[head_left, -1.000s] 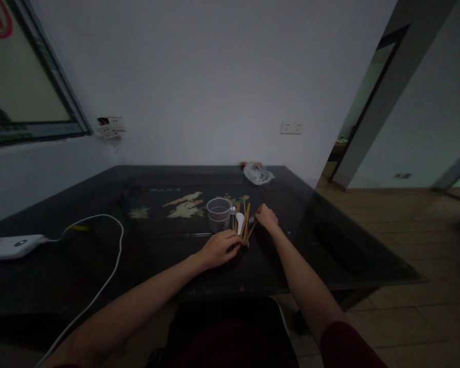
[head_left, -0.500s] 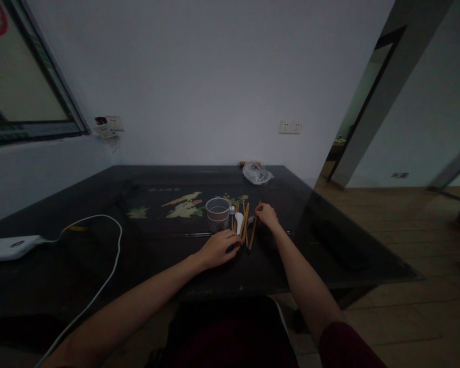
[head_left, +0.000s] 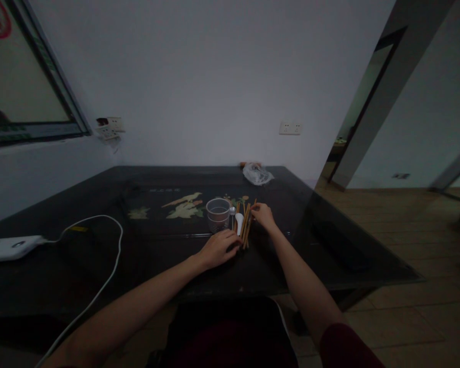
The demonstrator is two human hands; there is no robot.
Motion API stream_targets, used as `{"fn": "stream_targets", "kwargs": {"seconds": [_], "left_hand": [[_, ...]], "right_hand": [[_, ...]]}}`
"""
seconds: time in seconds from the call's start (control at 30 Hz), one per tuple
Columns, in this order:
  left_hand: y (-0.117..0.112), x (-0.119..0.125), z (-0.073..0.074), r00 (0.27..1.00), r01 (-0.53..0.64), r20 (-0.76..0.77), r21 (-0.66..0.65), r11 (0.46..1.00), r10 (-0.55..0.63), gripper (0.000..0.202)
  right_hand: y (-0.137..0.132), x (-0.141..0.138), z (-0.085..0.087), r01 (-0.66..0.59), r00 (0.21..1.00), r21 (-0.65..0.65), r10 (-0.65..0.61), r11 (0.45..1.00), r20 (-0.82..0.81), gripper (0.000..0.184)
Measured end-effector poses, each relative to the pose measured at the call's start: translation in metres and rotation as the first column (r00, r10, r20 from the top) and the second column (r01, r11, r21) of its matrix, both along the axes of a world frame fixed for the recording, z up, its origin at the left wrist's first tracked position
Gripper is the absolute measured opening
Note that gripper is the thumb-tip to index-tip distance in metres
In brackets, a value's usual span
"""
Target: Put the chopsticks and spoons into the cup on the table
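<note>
Chopsticks (head_left: 245, 225) lie in a loose bunch on the dark desk (head_left: 153, 250), a little right of its middle, running near to far with their far ends leaning right. At the right side of the bunch, the right hand (head_left: 256, 208) pinches one chopstick (head_left: 250, 223) between thumb and fingers close to its far end, the tip poking out beyond the fingers; its near end lies beside the others. The left hand (head_left: 221, 248) rests on the near left side, palm down, fingers bent and the thumb a little apart, fingertips at the near ends of the bunch; whether it grips anything I cannot tell. Just left of the chopsticks is a white spoon (head_left: 239, 220), bowl toward the far side, and left of that a metal spoon (head_left: 232, 210), its bowl by the rim of a grey cup (head_left: 218, 223). The cup stands upright, beyond the left hand. A bird picture (head_left: 184, 202) decorates the desktop left of the cup. Farther back, near the wall (head_left: 199, 76), sits a crumpled clear plastic bag (head_left: 257, 175). On the far left of the desk is a white device (head_left: 13, 248) with a white cable (head_left: 121, 235) looping toward the near edge. A long black object (head_left: 341, 245), hard to make out, lies at the right.
</note>
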State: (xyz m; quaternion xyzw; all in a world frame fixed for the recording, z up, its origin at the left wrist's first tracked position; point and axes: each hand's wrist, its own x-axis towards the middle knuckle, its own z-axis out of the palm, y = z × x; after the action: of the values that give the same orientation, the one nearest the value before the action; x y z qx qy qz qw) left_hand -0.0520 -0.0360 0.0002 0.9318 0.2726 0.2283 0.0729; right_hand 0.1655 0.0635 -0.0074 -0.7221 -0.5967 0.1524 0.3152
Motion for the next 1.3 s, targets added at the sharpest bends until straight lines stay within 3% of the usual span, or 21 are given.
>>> {"fn": "stream_targets", "kwargs": {"seconds": [0.53, 0.8, 1.3], "left_hand": [[0.0, 0.002, -0.001, 1.0, -0.002, -0.008, -0.01, 1.0, 0.002, 0.014], [0.0, 0.001, 0.0, 1.0, 0.004, -0.012, -0.014, 1.0, -0.005, 0.015], [0.0, 0.002, -0.001, 1.0, 0.024, -0.011, -0.033, 0.999, -0.024, 0.015]], "right_hand": [[-0.002, -0.011, -0.005, -0.031, 0.996, 0.023, 0.028, 0.999, 0.089, 0.009], [0.006, -0.011, -0.014, 0.02, 1.0, 0.049, -0.02, 0.999, 0.01, 0.025], [0.008, -0.015, -0.014, 0.075, 0.992, -0.035, -0.078, 0.997, -0.096, 0.024]]}}
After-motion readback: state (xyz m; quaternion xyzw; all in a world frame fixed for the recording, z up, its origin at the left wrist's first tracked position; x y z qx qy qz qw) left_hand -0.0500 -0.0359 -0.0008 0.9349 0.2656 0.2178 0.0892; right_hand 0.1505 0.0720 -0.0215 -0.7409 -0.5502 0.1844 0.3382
